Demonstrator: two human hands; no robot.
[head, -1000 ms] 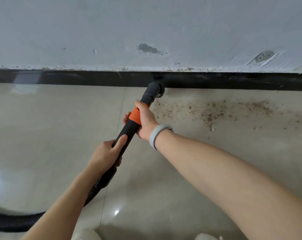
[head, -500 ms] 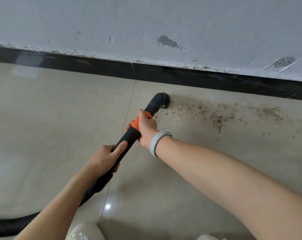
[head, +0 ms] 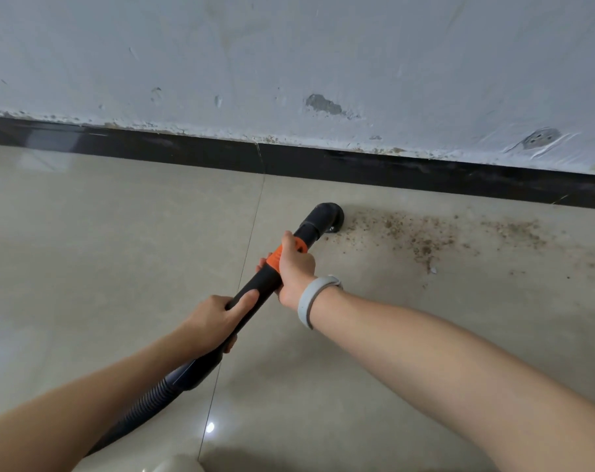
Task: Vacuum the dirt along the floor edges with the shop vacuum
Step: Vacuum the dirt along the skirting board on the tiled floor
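Nozzle (head: 326, 216) lies just beyond gripping right hand (head: 294, 267).

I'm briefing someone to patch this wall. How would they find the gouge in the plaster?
Start at the black baseboard under the grey-white wall. Above where the vacuum nozzle meets the floor sits the plaster gouge: a dark grey, ragged bare patch, unlike the round holed disc further right.

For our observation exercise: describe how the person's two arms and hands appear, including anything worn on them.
Both forearms are bare, with no sleeves or gloves in view. The right hand has a smooth pale grey band, like a fitness tracker strap, round its wrist. The left hand and its wrist wear nothing. No rings or markings show.
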